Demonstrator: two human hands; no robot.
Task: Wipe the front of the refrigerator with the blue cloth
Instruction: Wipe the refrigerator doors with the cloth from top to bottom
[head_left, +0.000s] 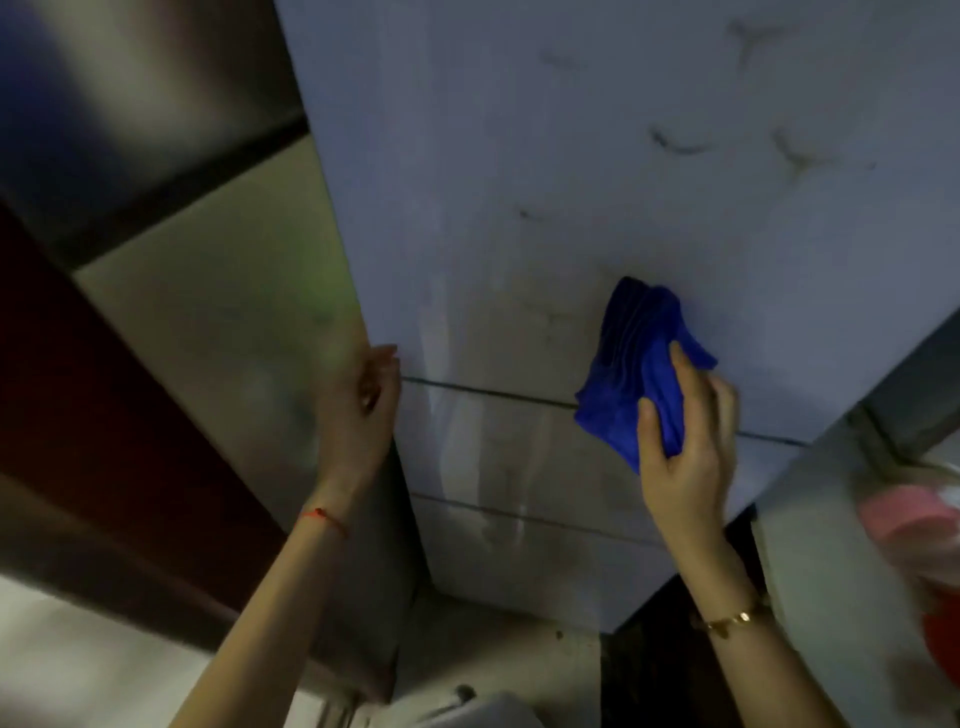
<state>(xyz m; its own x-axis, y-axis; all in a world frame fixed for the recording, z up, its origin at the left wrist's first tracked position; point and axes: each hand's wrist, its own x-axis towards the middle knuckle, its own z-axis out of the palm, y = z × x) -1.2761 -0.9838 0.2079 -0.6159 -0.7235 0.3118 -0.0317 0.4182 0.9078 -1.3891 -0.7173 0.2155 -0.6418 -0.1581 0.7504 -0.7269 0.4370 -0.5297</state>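
Observation:
The pale grey-white refrigerator front (571, 182) fills the middle and upper view, with faint dark smudges in its upper right part and streaks lower down. Two horizontal seams cross its lower part. My right hand (685, 441) is shut on the bunched blue cloth (634, 374) and presses it against the door, right at the upper seam. My left hand (363, 405) grips the refrigerator's left edge at the height of that same seam, fingers curled around the corner.
The refrigerator's beige side panel (218, 322) and a dark red surface (78, 389) lie to the left. A grey counter edge (831, 519) with pink and red items (914, 525) stands to the right. Pale floor (493, 675) shows below.

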